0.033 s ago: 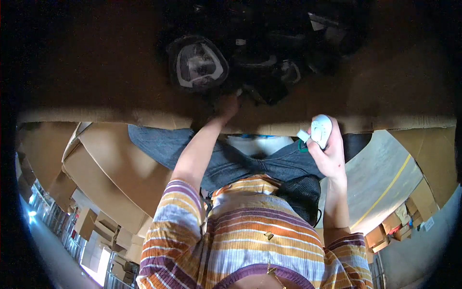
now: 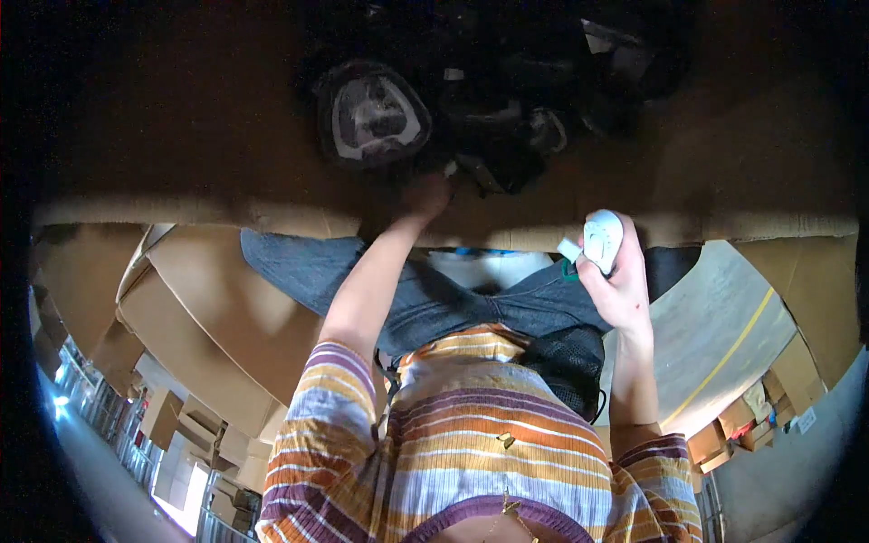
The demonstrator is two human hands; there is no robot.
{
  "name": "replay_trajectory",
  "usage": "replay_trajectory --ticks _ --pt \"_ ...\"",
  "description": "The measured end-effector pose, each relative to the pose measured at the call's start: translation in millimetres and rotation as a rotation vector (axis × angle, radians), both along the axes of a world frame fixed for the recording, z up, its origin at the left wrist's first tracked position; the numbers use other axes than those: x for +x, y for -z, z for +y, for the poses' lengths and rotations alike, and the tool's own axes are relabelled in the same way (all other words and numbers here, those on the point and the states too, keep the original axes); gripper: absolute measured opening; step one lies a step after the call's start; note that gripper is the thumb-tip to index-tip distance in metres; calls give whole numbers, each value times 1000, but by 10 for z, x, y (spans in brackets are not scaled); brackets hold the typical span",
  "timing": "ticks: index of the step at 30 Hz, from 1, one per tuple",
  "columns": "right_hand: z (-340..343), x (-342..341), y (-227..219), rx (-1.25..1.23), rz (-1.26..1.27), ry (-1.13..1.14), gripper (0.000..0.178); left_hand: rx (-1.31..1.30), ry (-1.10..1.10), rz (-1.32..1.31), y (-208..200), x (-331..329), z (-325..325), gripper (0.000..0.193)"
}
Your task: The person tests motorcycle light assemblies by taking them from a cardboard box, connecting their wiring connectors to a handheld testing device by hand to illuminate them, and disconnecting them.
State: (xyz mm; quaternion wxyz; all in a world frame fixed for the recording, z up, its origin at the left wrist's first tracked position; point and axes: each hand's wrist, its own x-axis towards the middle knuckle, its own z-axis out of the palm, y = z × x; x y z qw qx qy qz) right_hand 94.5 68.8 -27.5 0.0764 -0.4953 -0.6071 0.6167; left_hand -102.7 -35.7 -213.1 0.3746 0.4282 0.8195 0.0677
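Note:
My left hand [image 2: 427,194] reaches over the front edge of a large cardboard box [image 2: 213,214] into its shadowed inside. Its fingers are too dark to make out. A small pale piece [image 2: 451,168] lies right by its fingertips. Just beyond is a dark rounded item [image 2: 412,122] with a light grey ring-like outline, amid several black items that blur together. At the box edge on the right, my right hand [image 2: 625,294] is closed around a rounded white handheld device [image 2: 603,237]. A short white tab [image 2: 568,249] sticks out at the device's left.
Cardboard flaps [image 2: 204,303] stand at my left. On the right, grey floor [image 2: 715,317] with a yellow line [image 2: 733,348] runs past the box. Farther back are stacked cartons [image 2: 738,434] and shelving at the far left. A black mesh pouch [image 2: 566,366] hangs at my waist.
The view has shifted very slightly. Both hands stay essentially where they were, the right one still around the white device.

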Motion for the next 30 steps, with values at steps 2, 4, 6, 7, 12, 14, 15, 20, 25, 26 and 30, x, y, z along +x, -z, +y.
replay_trajectory --ticks 2,4,6,7,12,14,15,20,25,26,30 --pt "-34 5 12 -2 -4 -46 38 -8 12 34 87 -173 -145 31" --pt "-63 60 33 27 47 -50 40 -2 38 60 -90 -283 -143 31" --pt "-82 51 14 -23 62 -39 40 206 -91 -218 -448 -417 -11 28" --pt "-112 19 0 -78 77 -29 40 387 -45 -164 -344 -405 -141 25" --pt "-172 55 -80 -105 96 -42 41 186 -245 -370 -971 -232 -212 24" --pt "-189 88 -97 -92 115 -36 41 266 -299 -530 -1392 -84 -178 21" --pt "-180 95 -112 -119 127 -20 40 340 -236 -572 -1515 -8 -140 20" --pt "-155 198 -261 -173 156 56 42 599 53 -618 -1983 138 -93 20" --pt "-125 320 -499 -254 293 111 41 675 126 -587 -2006 387 -39 21" --pt "-119 325 -558 -273 312 113 40 645 130 -601 -1987 421 -65 21" --pt "-114 375 -505 -216 454 107 39 689 160 -747 -1986 583 -30 19"
